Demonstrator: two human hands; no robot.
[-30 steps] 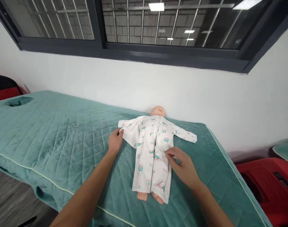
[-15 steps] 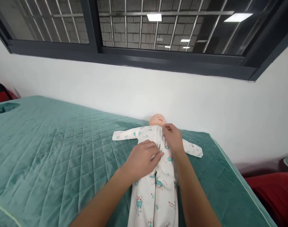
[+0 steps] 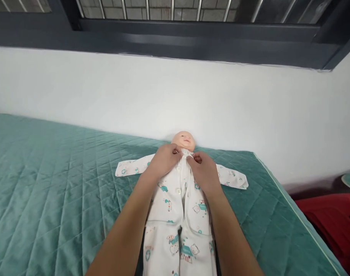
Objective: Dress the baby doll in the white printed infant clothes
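A baby doll (image 3: pixel 184 139) lies on its back with its head toward the wall. It wears a white printed baby shirt (image 3: pixel 166 195) with buttons down the front, over matching trousers (image 3: pixel 160 245). My left hand (image 3: pixel 166 160) pinches the shirt front just below the doll's chin. Close beside it, my right hand (image 3: pixel 203 168) pinches the facing edge near the collar. Below my hands the front edges part, and a button shows on the left one. Both sleeves stretch out sideways, flat on the cover.
A green quilted cover (image 3: pixel 62 184) spreads under the doll. Behind it rises a white wall (image 3: pixel 134 96), with a dark-framed barred window (image 3: pixel 192 38) above. Past the cover's right edge stands a red object (image 3: pixel 330 222), perhaps a chair.
My left hand has moved up from the doll's middle to the collar. My right hand stays near the neckline. The shirt front now lies spread, and the view has tilted down.
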